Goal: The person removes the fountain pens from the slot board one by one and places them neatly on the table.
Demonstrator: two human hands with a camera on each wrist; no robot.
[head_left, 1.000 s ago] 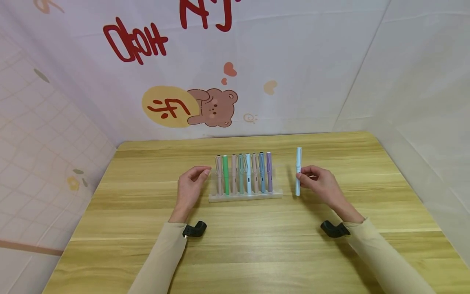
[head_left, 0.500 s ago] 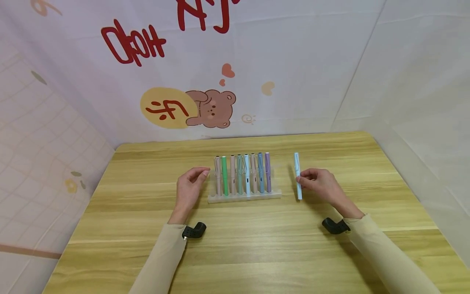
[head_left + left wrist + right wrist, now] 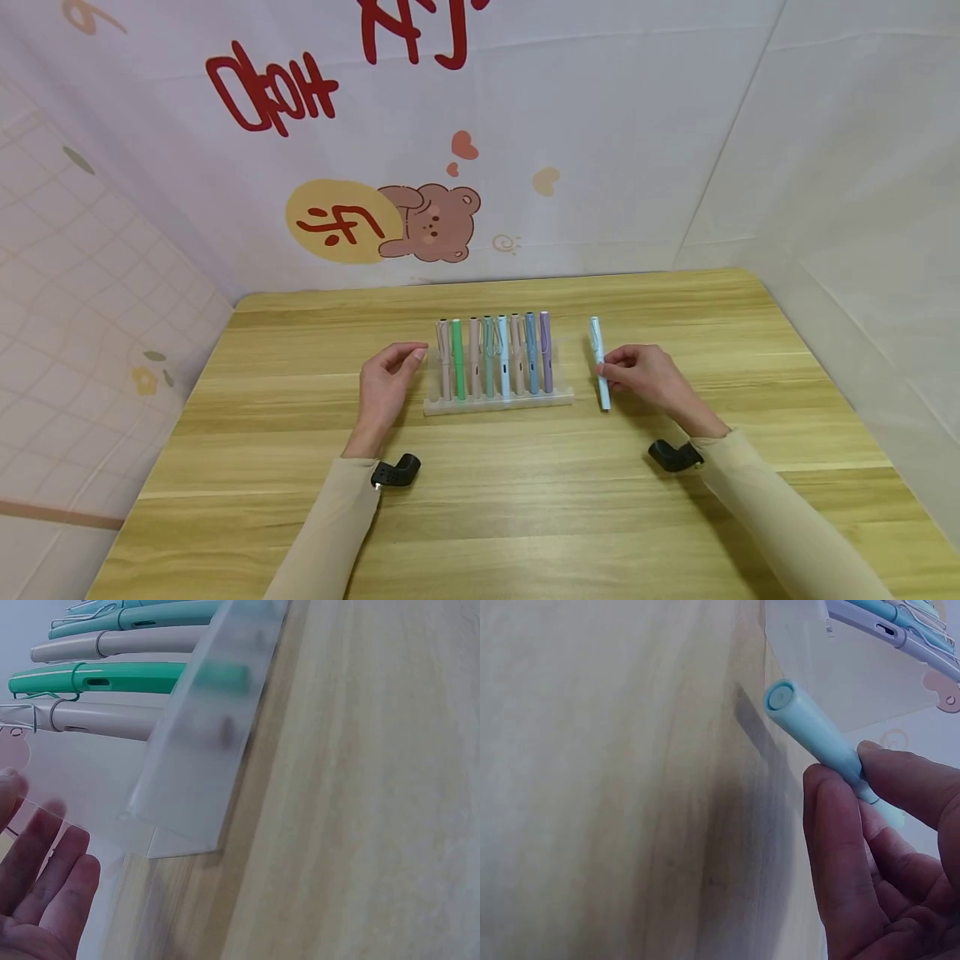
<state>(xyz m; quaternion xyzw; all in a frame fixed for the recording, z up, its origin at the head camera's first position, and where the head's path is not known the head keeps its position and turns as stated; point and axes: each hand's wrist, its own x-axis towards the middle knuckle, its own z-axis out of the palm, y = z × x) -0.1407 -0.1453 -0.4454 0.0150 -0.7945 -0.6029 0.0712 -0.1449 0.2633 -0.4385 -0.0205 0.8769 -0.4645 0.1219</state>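
Observation:
A clear pen stand (image 3: 498, 404) holds a row of several upright capped pens, among them a green pen (image 3: 459, 362) and a purple pen (image 3: 547, 354). At the stand's left edge, my left hand (image 3: 385, 387) pinches the clear back panel between thumb and fingers; the left wrist view shows the fingertips (image 3: 73, 838) at that panel's edge. To the right of the stand, my right hand (image 3: 647, 377) pinches a light blue pen (image 3: 597, 342) around its middle. That pen tilts slightly, top to the left, and its round end faces the camera in the right wrist view, above the wooden surface.
The stand rests on a wood-grain table (image 3: 495, 517). Behind it hangs a pale cloth wall (image 3: 615, 150) with a printed bear and red characters. Similar cloth walls the left and right sides. A black strap (image 3: 396, 471) sits on each wrist.
My right hand has lowered the light blue pen a little and brought it left toward the stand, its top now leaning left. The left hand stays at the stand's edge.

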